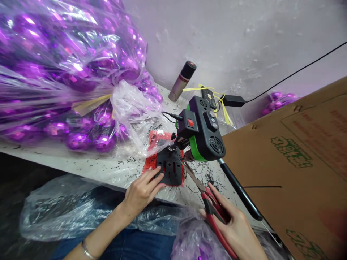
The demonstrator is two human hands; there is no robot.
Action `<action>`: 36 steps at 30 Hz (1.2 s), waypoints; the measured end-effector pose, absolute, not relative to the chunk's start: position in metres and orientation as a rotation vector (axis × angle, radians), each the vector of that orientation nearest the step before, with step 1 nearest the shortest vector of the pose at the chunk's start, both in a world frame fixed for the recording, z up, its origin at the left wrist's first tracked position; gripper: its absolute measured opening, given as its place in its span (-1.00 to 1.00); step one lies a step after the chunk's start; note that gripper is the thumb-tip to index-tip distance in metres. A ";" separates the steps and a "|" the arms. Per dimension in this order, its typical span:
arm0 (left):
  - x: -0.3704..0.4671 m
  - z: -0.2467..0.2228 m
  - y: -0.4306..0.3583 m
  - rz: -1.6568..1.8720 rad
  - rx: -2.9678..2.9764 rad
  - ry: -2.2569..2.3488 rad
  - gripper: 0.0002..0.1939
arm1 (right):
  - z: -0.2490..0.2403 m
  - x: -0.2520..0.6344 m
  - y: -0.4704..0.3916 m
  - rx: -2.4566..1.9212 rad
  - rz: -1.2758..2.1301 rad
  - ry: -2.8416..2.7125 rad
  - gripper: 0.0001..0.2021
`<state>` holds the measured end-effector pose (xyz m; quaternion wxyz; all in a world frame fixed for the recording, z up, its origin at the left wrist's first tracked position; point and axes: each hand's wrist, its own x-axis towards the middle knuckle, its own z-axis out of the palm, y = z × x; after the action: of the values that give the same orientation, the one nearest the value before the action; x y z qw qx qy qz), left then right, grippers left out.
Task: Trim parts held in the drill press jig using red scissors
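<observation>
My right hand [230,220] is closed around the red and black handles of a pair of scissors [199,186]. Their blades point up and left, toward the right side of a black slotted base plate [170,168]. On that plate lie the fingertips of my left hand [143,189], fingers stretched out and holding nothing. A black and green device [204,131] with a red switch stands over the plate's far end. Beneath the plate is a red sheet [149,160]. Whether anything sits between the scissor blades, I cannot tell.
Clear plastic bags of shiny purple balls [81,72] fill the left side. A cardboard box [292,155] stands at right, with a black-handled rod [240,187] beside it. Behind are a dark-capped spray can [183,80] and a black adapter [233,101]. Black scraps litter the white table [130,169].
</observation>
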<state>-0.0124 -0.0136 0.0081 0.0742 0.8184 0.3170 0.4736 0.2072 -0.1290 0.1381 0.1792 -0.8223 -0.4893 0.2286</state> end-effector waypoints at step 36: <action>-0.012 0.006 -0.013 1.456 2.482 0.960 -0.76 | 0.128 0.204 -0.119 -2.349 0.489 -1.643 -0.24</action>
<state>-0.0120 -0.0133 0.0065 0.0538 0.8170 0.3159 0.4794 0.2041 -0.1186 0.1277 0.1166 -0.8022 -0.5611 0.1672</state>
